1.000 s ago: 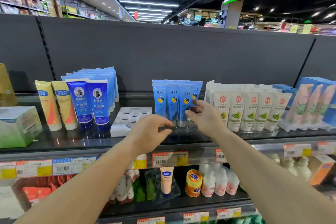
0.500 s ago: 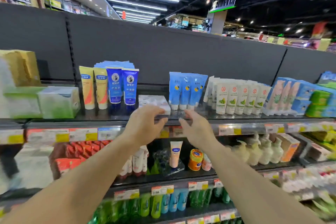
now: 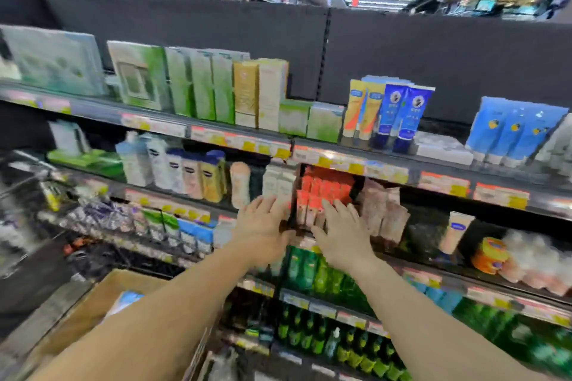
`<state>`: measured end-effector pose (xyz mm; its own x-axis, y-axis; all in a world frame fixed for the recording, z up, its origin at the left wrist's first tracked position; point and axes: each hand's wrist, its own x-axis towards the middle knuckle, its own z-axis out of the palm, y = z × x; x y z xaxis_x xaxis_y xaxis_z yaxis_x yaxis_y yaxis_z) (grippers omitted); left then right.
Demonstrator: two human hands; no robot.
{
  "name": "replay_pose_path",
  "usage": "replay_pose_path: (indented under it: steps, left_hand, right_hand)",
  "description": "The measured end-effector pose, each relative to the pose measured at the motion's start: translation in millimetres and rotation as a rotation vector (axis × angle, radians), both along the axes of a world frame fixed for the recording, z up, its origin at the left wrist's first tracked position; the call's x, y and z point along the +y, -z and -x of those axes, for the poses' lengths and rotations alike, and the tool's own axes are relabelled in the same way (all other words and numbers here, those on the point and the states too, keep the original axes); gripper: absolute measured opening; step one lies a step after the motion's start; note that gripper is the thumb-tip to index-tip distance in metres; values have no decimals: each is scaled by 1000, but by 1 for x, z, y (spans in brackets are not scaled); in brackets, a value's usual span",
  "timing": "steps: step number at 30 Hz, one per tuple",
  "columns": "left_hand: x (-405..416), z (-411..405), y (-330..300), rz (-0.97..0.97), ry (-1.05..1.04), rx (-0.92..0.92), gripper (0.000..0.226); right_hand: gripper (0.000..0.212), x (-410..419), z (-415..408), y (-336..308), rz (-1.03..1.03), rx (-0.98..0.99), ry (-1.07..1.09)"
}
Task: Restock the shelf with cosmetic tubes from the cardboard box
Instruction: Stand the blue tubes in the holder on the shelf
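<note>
Shelves packed with blurred tubes and bottles fill the frame; light-blue tubes stand at upper right; the cardboard box sits lower left, below both hands; left hand and right hand, fingers spread and holding nothing, hover before red-orange tubes mid-frame

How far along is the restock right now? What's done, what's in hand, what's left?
Done: light blue tubes stand in a row on the top shelf. In hand: nothing that I can see; the left hand and right hand are both out in front of the red tubes one shelf down. Left: the cardboard box at lower left holds at least one blue-and-white pack.
</note>
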<state>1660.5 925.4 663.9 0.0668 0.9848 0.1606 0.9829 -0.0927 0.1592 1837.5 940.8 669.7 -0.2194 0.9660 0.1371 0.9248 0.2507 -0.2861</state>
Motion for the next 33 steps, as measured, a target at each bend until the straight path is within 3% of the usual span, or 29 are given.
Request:
replay_pose_path:
  steps: [9,13,17,25,28,33]
  left_hand:
    - [-14,223,36,18,-101,24,67]
    - [-1,330,68,20,-96,43,83]
    - [17,400,111,112,-137,-29,70]
    - [46,409,239,435,-28,-145,61]
    - [42,387,294,568,2,-174,53]
    - [47,348,373,814,0,-237,58]
  right_hand:
    - [62,16,210,40,131,-40,-176]
    - [63,31,306,88,221,13,-211]
    - [61,35,362,141,378,122,-134]
    - [55,37,357,235,601,63,124]
    - [53,37,357,275,646,26,148]
    - [51,41,361,338,721,21,156]
